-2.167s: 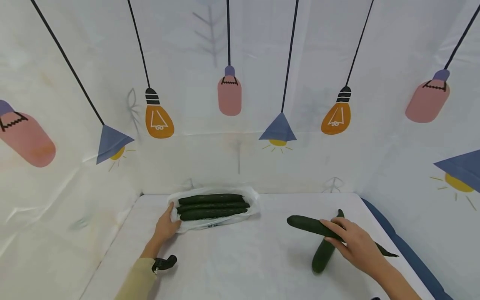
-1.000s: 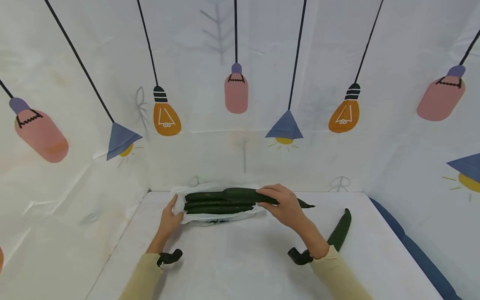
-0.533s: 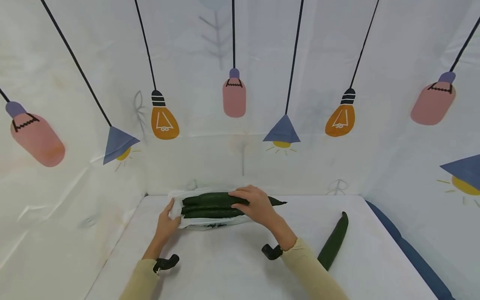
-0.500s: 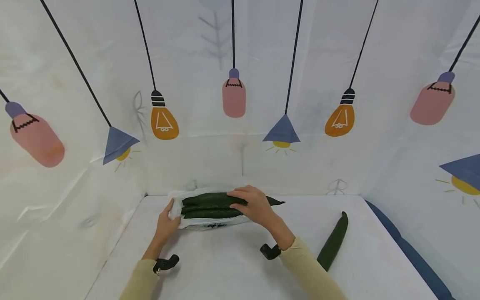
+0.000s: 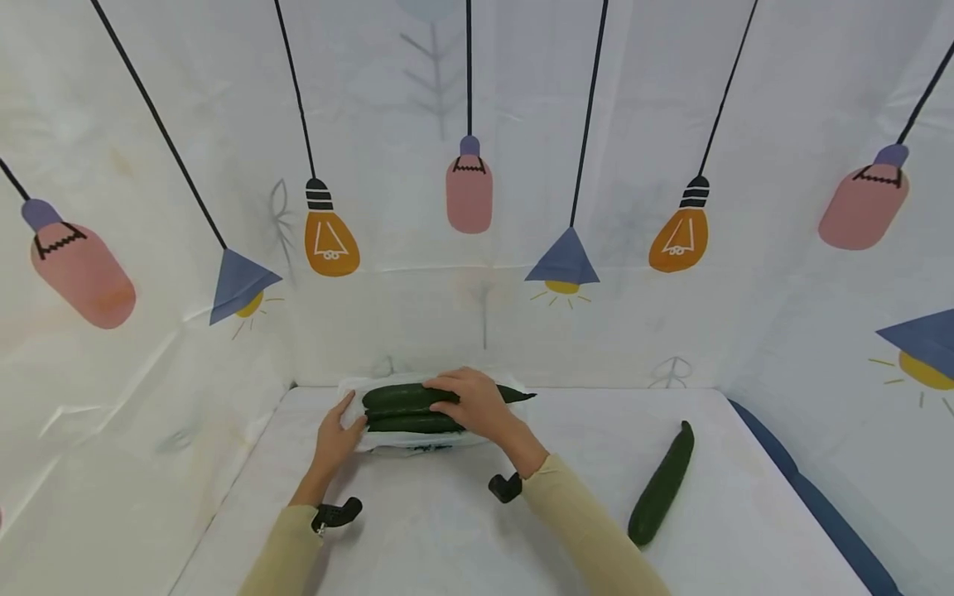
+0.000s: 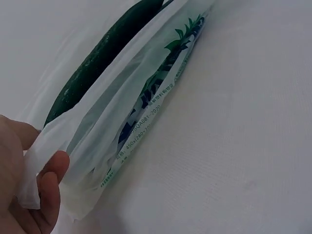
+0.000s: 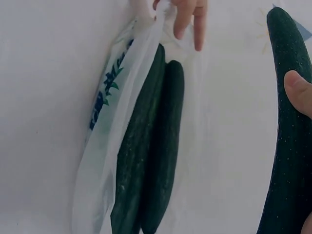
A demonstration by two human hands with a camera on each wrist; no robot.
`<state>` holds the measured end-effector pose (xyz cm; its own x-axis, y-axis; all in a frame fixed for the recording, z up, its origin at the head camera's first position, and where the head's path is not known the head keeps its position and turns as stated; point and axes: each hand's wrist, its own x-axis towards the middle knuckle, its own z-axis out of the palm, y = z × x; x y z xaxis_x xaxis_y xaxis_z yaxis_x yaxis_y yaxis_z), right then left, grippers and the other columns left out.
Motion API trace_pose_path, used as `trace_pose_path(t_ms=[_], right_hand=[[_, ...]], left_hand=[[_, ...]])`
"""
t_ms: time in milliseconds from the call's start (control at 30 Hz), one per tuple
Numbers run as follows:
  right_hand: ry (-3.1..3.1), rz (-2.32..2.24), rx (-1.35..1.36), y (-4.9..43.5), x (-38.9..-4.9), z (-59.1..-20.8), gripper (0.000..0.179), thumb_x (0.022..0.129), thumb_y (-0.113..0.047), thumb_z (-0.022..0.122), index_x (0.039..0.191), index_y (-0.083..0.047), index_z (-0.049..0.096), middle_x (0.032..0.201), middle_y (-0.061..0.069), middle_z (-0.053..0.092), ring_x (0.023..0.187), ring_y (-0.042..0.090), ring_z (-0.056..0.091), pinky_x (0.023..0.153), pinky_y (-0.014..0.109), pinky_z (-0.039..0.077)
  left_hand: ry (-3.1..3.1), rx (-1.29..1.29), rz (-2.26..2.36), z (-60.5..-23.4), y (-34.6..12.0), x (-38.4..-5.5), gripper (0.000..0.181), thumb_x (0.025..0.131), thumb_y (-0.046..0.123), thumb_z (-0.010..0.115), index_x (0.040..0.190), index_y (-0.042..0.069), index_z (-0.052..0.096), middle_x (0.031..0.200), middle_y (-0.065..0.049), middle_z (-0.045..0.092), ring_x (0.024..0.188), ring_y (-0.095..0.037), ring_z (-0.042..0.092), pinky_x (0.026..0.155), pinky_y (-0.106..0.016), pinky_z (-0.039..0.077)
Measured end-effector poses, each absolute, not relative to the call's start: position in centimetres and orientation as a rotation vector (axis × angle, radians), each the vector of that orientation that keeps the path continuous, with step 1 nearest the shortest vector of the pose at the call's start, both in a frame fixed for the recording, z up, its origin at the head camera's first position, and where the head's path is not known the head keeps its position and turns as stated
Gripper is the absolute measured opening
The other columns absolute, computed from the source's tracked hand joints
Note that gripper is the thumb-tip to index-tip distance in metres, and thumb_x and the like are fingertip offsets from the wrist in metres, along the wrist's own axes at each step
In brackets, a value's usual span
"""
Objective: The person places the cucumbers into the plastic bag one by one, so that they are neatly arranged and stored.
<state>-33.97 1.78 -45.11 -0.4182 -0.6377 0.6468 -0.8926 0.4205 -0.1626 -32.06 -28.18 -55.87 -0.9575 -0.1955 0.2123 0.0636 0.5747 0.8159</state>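
On the white table at the back left lies a thin white plastic bag [image 5: 395, 440] with blue-green print, its opening spread upward. My left hand [image 5: 335, 439] holds its left end, the film caught between thumb and curled fingers in the left wrist view. My right hand [image 5: 480, 406] grips a dark green cucumber [image 5: 395, 396] from above, over the back side of the bag. In the right wrist view, two more cucumbers [image 7: 165, 141] lie side by side inside the bag, and the held one is at the right, apart from them. Whether it touches the bag is hidden.
A single cucumber [image 5: 662, 487] lies slanted on the right part of the table [image 5: 462, 530]. White sheeting [image 5: 402, 323] printed with lamps hangs behind and at both sides. Something dark blue [image 5: 812, 497] runs along the right table edge.
My right hand has carried the cucumber from the table's right side leftward over the bag, sliding further left in the last half second. My left hand stays at the bag's left end.
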Motion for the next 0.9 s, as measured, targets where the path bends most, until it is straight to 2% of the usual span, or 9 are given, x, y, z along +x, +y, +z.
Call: trace_pose_path(t_ms=[300,633,800,900], right_hand=[[-2.338,0.657,1.307,0.1,-35.6,-46.3,0.04,0.085,-0.026,0.075,0.123,-0.018,0.068,0.116,-0.001,0.068,0.104,0.016,0.063,0.088,0.03,0.049],[-2.571,0.665,1.271,-1.4,-37.3,-48.3,0.043,0.088,-0.031,0.071,0.13,-0.023,0.064,0.123,-0.006,0.065,0.106,0.012,0.063,0.084,0.028,0.051],[-2.616,0.688,1.241,-2.0,-37.8,-49.1,0.043,0.088,-0.032,0.071,0.13,-0.024,0.064,0.123,-0.007,0.065,0.099,0.011,0.064,0.081,0.026,0.051],[-2.637,0.706,1.225,-2.3,-38.0,-49.4,0.043,0.088,-0.032,0.071,0.13,-0.025,0.064,0.122,-0.006,0.065,0.09,0.008,0.064,0.075,0.024,0.051]], left_hand=[[-2.554,0.135,-1.274,-55.9,-28.1,-32.6,0.074,0.082,-0.001,0.06,0.149,-0.004,0.03,0.145,-0.033,0.034,0.133,-0.047,0.033,0.104,-0.058,0.031],[-2.499,0.12,-1.278,-56.2,-27.9,-32.6,0.074,0.079,-0.002,0.055,0.149,-0.006,0.031,0.145,-0.035,0.034,0.133,-0.049,0.031,0.104,-0.061,0.029],[-2.427,0.056,-1.272,-56.2,-27.7,-32.1,0.075,0.076,0.0,0.054,0.148,-0.004,0.033,0.141,-0.038,0.036,0.131,-0.052,0.033,0.102,-0.062,0.031],[-2.421,0.055,-1.277,-56.2,-27.6,-32.1,0.074,0.077,0.0,0.054,0.148,-0.005,0.034,0.142,-0.037,0.035,0.131,-0.05,0.033,0.103,-0.061,0.031]])
